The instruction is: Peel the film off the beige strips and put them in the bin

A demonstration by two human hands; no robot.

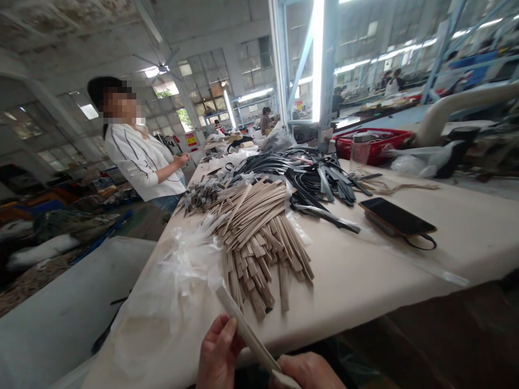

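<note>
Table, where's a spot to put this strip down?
Bare table shows between the tan strips and the phone, near the front edge. Another patch lies right of the phone. It's crowded where the tan strips, black strips and plastic bag pile up.

Two bare hands (259, 367) with one long flat beige strip (243, 335) between them; one black smartphone (395, 216), one clear bottle with a metal cap (360, 154), one red plastic basket (389, 141), one person in a white shirt (140, 162) beside the worktop (365, 270); beige strips (251, 237) and black straps (312, 178) lie too many to count
</note>
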